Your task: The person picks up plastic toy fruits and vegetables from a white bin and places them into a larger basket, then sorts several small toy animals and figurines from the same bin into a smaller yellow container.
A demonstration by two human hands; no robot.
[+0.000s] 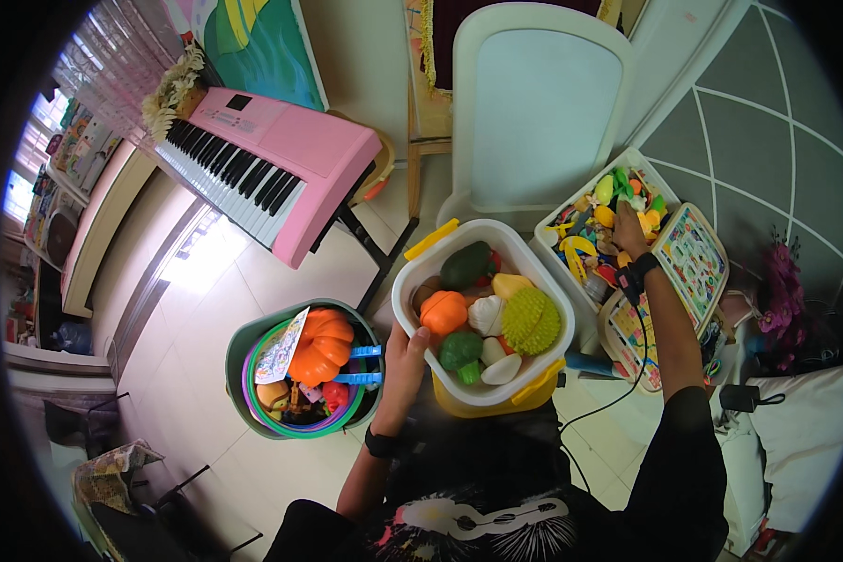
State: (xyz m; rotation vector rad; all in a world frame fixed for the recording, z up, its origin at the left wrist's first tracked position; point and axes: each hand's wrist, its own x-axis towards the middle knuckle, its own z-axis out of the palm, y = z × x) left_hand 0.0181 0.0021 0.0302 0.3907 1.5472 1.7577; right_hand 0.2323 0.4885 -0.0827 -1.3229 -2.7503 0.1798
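Observation:
My left hand (402, 365) grips the near-left rim of a white plastic bin (565, 309) with yellow handles. Inside it lie a toy pumpkin (443, 312), a toy broccoli (461, 351), a spiky green toy durian (532, 321), a white toy garlic bulb (487, 315) and a dark green toy avocado (466, 265). To the right, my right hand (626, 228) reaches into a second white bin (549, 246) heaped with small mixed toys. Its fingertips are among the toys, near a yellow-green toy fruit (604, 190); whether they hold anything is hidden.
A grey-green tub (235, 379) with a large orange toy pumpkin (320, 348) stands at left. Beyond it is a pink keyboard (309, 147) on a black stand. A white-framed board (541, 119) rises behind the bins. A black cable (608, 402) hangs from my right wrist.

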